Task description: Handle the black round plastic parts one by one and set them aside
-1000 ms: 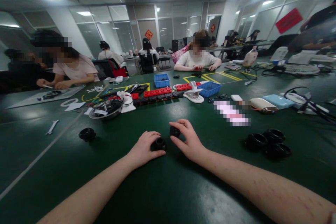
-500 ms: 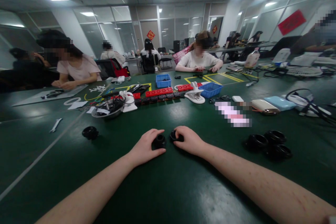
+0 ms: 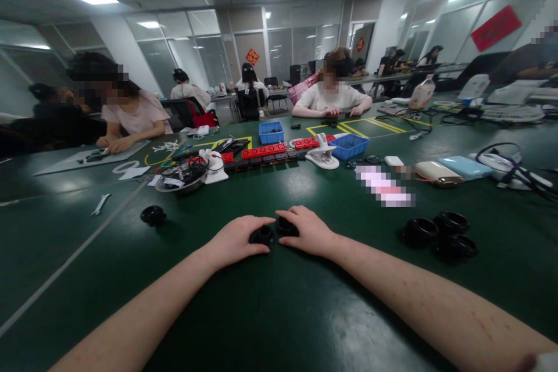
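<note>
My left hand [image 3: 238, 238] curves round a small black hollow round part [image 3: 264, 235] on the green table, thumb on the near side and fingers on the far side. Close by, my right hand [image 3: 308, 231] holds a second black round part [image 3: 285, 225] between thumb and fingers. The two parts sit almost against each other; whether they touch is hard to see. Fingertips of both hands nearly meet at the far side. Off to the right stand several similar black ring-shaped parts [image 3: 421, 231], and another black part [image 3: 153, 216] sits alone on the left.
A wrench [image 3: 100, 204] lies far left. Across the table are a bowl of cables [image 3: 181, 179], a red and black strip of blocks [image 3: 264, 151], a white clip stand [image 3: 322, 154] and blue bins [image 3: 349, 146]. Power banks [image 3: 438, 174] and cables lie right. Co-workers sit opposite.
My right hand has shifted left, bringing its part nearer the left one. Its fingers now reach along the part's far side instead of curling over the top. The view has shifted slightly.
</note>
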A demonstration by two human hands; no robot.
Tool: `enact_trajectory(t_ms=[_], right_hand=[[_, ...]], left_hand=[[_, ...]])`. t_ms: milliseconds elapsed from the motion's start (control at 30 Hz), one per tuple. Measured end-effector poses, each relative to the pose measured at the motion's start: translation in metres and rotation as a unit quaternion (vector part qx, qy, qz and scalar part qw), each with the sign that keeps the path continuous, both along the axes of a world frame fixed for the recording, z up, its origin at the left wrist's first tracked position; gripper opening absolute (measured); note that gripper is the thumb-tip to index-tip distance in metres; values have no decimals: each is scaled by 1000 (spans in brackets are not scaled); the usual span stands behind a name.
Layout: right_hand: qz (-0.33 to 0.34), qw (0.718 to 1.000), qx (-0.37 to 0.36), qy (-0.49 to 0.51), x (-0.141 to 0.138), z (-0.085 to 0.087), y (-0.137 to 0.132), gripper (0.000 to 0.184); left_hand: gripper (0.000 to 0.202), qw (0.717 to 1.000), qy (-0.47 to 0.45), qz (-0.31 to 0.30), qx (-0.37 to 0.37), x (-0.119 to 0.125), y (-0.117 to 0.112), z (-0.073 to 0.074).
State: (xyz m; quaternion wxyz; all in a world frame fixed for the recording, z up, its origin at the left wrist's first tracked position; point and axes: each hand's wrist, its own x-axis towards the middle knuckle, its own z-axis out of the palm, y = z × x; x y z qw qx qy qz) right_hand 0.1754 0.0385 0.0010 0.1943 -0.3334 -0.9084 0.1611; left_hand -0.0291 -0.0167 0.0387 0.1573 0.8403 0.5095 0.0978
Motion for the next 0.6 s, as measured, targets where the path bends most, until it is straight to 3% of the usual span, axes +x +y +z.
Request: enact_trajectory(t_ms=[133, 300, 600], right_hand=[[-6, 1000, 6, 11, 1, 1, -2, 68], [4, 1000, 12, 1, 1, 1, -2, 60], [23, 999, 30, -8, 0, 1, -4, 56]], left_hand=[[56, 999, 31, 11, 0, 7, -2, 5], [60, 996, 86, 14, -5, 15, 0, 12], [41, 978, 210, 8, -4, 37, 0, 27]])
